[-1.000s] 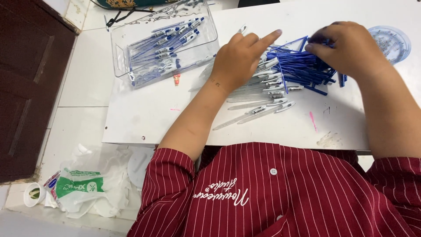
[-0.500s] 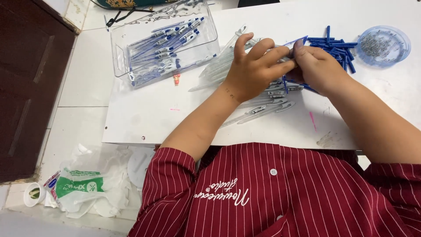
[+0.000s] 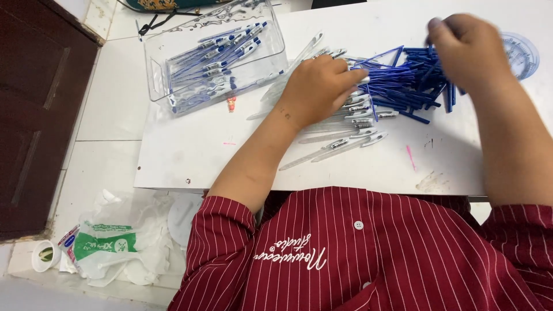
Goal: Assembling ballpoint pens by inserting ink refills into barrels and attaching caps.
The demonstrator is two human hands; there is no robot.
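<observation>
My left hand [image 3: 320, 86] rests on a heap of clear pen barrels [image 3: 337, 145] on the white board [image 3: 190, 152], fingers curled around one barrel whose tip pokes out to the right. My right hand [image 3: 468, 50], blurred, hovers over the pile of blue pen parts [image 3: 403, 83] at the board's right; I cannot see whether it holds anything. A clear plastic tray [image 3: 164, 86] at the back left contains several assembled blue-and-clear pens [image 3: 222, 49].
A small round clear dish [image 3: 525, 56] sits behind my right hand. A dark brown cabinet [image 3: 34, 115] stands at the left. On the tiled floor lie a crumpled plastic bag [image 3: 115, 245] and a small white cup [image 3: 45, 254].
My right hand has left my left hand and swung right and back, over the blue pile. My left hand stays on the clear barrels.
</observation>
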